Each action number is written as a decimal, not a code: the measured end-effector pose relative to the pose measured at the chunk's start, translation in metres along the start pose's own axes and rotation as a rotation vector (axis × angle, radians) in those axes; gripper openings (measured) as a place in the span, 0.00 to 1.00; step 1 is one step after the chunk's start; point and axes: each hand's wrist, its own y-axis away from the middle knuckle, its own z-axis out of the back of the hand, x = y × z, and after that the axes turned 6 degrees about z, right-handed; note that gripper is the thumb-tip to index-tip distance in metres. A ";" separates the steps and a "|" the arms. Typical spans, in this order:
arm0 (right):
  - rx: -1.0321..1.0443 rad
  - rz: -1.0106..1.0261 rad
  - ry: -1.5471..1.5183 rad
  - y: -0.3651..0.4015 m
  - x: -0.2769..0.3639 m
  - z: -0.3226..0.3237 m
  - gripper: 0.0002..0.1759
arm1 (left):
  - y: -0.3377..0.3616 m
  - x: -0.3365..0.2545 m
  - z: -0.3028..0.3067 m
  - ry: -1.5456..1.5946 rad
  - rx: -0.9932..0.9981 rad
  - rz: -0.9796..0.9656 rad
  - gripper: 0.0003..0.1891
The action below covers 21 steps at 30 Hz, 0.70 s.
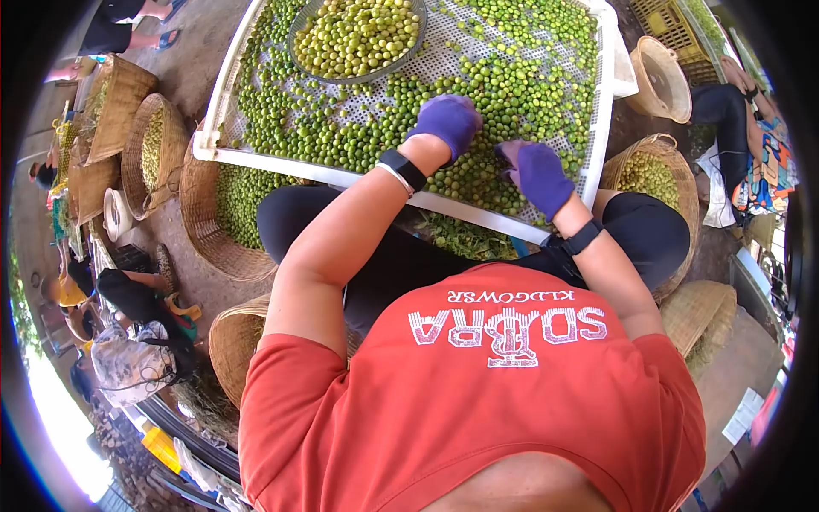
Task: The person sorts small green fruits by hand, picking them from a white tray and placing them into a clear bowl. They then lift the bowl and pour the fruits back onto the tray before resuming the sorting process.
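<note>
Small round green fruits cover much of a white perforated tray in front of me. My left hand, in a purple glove, is curled down over the fruits near the tray's middle; its fingertips are hidden. To its right, my right hand, also gloved in purple, bends its fingers inward at the fruits, their tips dark. Whatever either hand holds is too small or hidden to make out. At the tray's far side sits a clear bowl heaped with paler yellow-green fruits.
Below the tray's left edge stands a wicker basket of green fruits. Another basket with yellowish fruits is at my right knee. More baskets line the left. Other people sit at both sides, one with dark-clothed legs at right.
</note>
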 end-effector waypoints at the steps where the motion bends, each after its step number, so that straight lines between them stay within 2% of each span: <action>1: -0.033 -0.015 -0.071 0.003 -0.003 0.001 0.06 | 0.001 -0.003 -0.001 0.002 0.001 -0.017 0.08; 4: -0.031 -0.140 0.013 -0.011 -0.030 0.012 0.08 | -0.005 -0.006 -0.002 -0.018 0.108 0.067 0.10; 7: -0.069 -0.085 0.106 -0.028 -0.040 0.019 0.07 | -0.002 -0.011 0.009 -0.054 0.153 0.101 0.10; 8: -0.054 -0.019 0.074 -0.033 -0.054 0.007 0.06 | -0.001 -0.013 0.011 -0.068 0.155 0.110 0.10; 11: 0.005 0.017 0.179 -0.044 -0.051 -0.005 0.05 | 0.002 -0.013 0.012 -0.071 0.146 0.126 0.10; 13: 0.007 -0.002 0.130 -0.046 -0.050 -0.001 0.06 | 0.003 -0.008 0.011 -0.055 0.105 0.105 0.09; 14: -0.002 -0.010 0.121 -0.043 -0.049 0.002 0.07 | 0.002 -0.005 0.012 -0.074 0.175 0.153 0.10; 15: -0.012 -0.019 0.114 -0.040 -0.047 0.005 0.07 | 0.004 -0.001 0.011 -0.064 0.162 0.159 0.11; 19: 0.224 -0.100 -0.113 -0.025 -0.034 0.038 0.06 | 0.006 0.012 0.011 -0.022 0.113 0.155 0.17; 21: 0.243 -0.068 -0.113 -0.008 -0.012 0.048 0.06 | 0.017 0.005 0.009 0.015 0.061 0.115 0.18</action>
